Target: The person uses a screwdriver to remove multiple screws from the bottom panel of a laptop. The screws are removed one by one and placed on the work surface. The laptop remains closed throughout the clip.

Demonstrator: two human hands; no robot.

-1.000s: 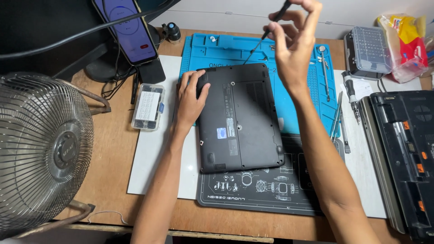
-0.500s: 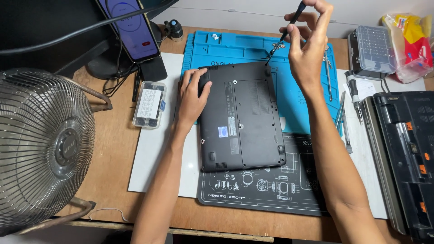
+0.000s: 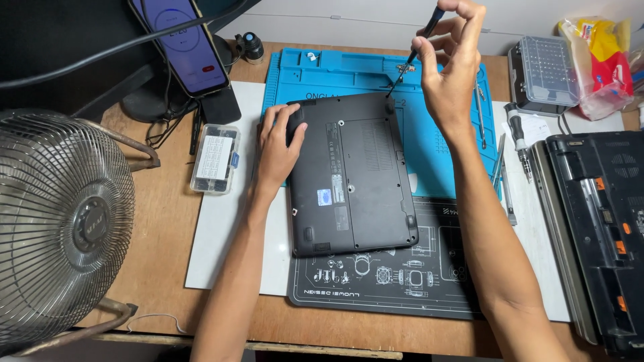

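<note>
1. Head view: my right hand [image 3: 451, 70] pinches a slim screwdriver [image 3: 410, 55]; its tip sits on the far right corner of the upturned black laptop [image 3: 349, 177], which lies across the blue mat [image 3: 443, 144] and black mat [image 3: 402, 288].
2. My left hand [image 3: 278, 144] presses flat on the far left corner, fingers spread, grasping nothing.
3. Judgement: keep the shaft upright and the base pinned.
4. Labels: small blue sticker mid-base; white-labelled clear box [image 3: 215, 159] left; red-yellow packet [image 3: 604, 57] far right.

A brown wooden surface [image 3: 161, 228] fills the view, its front edge worn and chipped. Behind it runs a pale wall panel [image 3: 322, 23]. The light is even and bright, casting only soft shadows across the wood.
</note>
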